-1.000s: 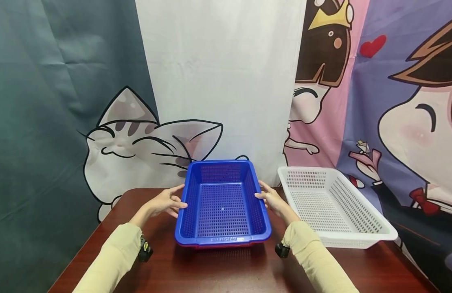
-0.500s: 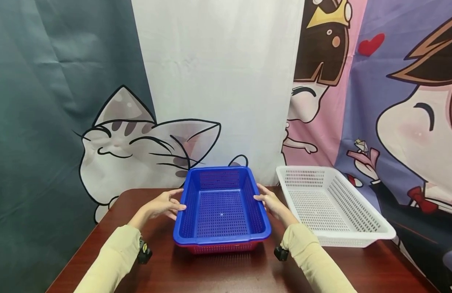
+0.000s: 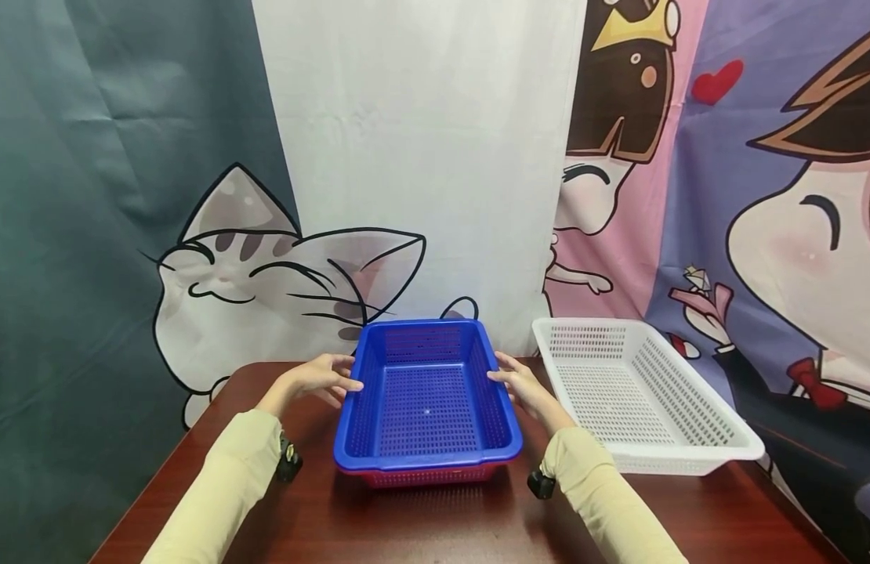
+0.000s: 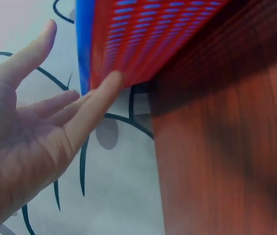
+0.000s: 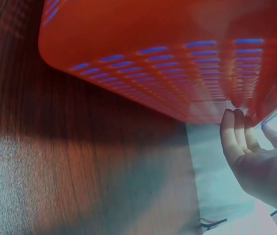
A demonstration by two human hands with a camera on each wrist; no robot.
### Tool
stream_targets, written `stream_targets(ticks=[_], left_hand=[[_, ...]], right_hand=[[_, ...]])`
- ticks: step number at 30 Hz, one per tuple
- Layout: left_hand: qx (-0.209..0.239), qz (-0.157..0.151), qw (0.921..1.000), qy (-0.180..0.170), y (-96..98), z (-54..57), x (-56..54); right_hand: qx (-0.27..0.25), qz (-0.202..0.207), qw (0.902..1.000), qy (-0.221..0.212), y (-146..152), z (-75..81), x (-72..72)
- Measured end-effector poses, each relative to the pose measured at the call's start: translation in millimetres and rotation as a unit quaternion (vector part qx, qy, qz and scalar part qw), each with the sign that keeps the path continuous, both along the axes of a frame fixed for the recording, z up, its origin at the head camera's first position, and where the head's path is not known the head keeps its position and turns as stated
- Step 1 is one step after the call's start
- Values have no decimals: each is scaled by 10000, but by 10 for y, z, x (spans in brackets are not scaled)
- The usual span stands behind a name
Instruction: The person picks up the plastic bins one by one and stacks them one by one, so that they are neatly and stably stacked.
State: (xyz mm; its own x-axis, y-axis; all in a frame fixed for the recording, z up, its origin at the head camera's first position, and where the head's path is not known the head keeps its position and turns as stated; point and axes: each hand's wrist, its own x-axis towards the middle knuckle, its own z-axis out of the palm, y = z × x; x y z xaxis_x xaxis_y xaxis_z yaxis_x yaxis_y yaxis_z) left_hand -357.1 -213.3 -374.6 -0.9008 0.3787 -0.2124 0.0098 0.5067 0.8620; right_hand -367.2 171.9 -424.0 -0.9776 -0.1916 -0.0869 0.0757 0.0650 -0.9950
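A blue plastic basket (image 3: 428,407) sits nested inside a red basket (image 3: 435,475) on the table; in the head view only a strip of the red one shows below the blue rim. At the left rim is my left hand (image 3: 325,377). In the left wrist view its thumb (image 4: 43,41) stands off the blue rim, and its loosely extended fingers lie near the red wall. My right hand (image 3: 523,389) holds the right rim, thumb on top and fingers underneath. Those fingers (image 5: 234,129) reach to the red wall in the right wrist view.
A white perforated basket (image 3: 636,392) stands to the right of the blue one, close to my right forearm. The dark red-brown wooden table (image 3: 435,533) ends at a cartoon-printed curtain (image 3: 435,157) behind.
The blue basket has lowered, its far rim dropping, and more of the red basket shows below. My left hand has since shifted slightly up and right, loosening from the rim.
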Motion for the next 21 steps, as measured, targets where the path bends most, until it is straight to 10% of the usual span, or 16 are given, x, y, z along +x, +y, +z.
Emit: stream_targets(ticks=[8, 21], left_hand=[[-130, 583, 9969, 518, 27, 9, -44], [-417, 682, 9906, 1108, 329, 356, -155]], right_hand=[[293, -217, 9993, 92, -37, 87, -5], [415, -200, 9965, 694, 166, 369, -50]])
